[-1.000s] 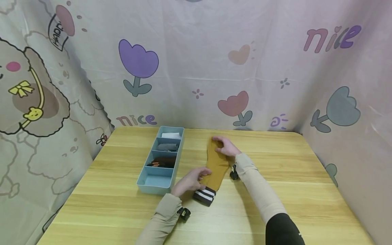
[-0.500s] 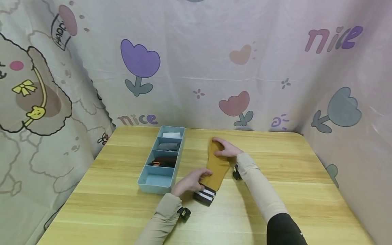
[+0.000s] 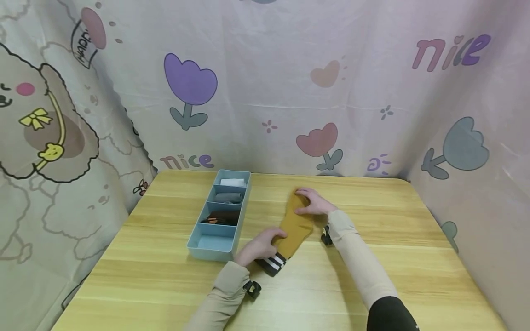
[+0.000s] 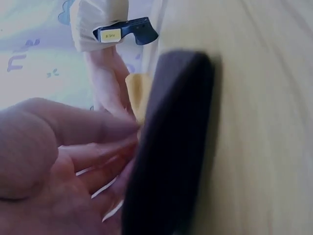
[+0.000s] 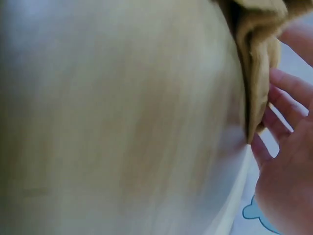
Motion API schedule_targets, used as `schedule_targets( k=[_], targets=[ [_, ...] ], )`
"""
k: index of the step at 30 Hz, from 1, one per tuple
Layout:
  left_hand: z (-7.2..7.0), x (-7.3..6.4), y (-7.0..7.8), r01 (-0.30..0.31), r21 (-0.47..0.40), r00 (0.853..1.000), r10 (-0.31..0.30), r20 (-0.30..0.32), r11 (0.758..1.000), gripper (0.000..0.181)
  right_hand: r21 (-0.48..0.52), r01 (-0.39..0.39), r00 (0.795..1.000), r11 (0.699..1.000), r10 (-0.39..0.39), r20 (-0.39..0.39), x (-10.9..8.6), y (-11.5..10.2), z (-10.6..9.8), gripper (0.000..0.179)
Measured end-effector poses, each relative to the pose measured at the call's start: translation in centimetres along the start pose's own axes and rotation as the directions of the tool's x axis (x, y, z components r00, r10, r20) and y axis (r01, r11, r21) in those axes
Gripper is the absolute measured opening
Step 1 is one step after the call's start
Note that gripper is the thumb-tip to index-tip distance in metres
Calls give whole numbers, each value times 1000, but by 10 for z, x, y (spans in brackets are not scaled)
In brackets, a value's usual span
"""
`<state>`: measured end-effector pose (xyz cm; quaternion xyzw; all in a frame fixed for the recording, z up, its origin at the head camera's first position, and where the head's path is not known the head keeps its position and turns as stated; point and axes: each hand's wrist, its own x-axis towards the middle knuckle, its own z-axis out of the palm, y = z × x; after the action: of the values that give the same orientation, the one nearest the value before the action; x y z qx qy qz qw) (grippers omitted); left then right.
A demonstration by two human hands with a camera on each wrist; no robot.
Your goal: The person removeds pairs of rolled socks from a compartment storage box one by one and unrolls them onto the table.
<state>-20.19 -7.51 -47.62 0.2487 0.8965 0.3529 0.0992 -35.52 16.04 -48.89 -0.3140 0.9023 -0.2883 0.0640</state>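
Note:
A mustard-yellow sock lies flat and slanted on the table, its toe end toward the back. Its dark cuff with white stripes points to the front left. My left hand rests at the cuff end, thumb and index finger apart on the fabric. In the left wrist view the cuff stands large beside my extended thumb. My right hand touches the toe end, thumb and fingers spread. From the right wrist, layered yellow fabric shows against my fairly straight fingertips.
Left of the sock stands a light-blue divided box. Its back compartments hold a white roll, a grey roll and a dark brown bundle with orange marks; the front one is bare. A patterned curtain borders the wooden table.
The sock has turned on the table: its toe end has shifted right with my right hand, and the cuff has swung slightly left under my left hand.

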Motion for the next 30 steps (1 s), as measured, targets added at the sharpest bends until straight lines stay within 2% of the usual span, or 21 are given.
schedule_targets(
  k=[2,5,10,14,17,23,30],
  targets=[
    [3,2,2,20,5,999,-20,-35,1000,32,-5,-14,1000,1000,14,-5,-5,0,-1,78],
    [5,5,3,32,44,997,-29,-69,999,38,-26,-38,999,999,38,-5,-11,-1,-3,82],
    [2,6,0,14,116,998,-6,-65,993,43,-36,-85,996,996,85,-4,-20,-1,-4,86],
    [-2,4,3,51,145,998,-43,-55,988,48,-29,-113,993,993,113,-18,-31,1,-7,86],
    [-4,3,4,80,134,995,-72,-67,988,54,-13,-128,991,992,128,-29,-38,1,-8,86],
    [-4,3,1,80,99,993,-70,-96,992,56,-4,-165,985,986,164,-47,-51,-3,-6,84],
    [-5,7,-2,114,1,988,-113,-109,994,58,-28,-227,972,974,225,-62,-61,-9,-3,85]
  ],
)
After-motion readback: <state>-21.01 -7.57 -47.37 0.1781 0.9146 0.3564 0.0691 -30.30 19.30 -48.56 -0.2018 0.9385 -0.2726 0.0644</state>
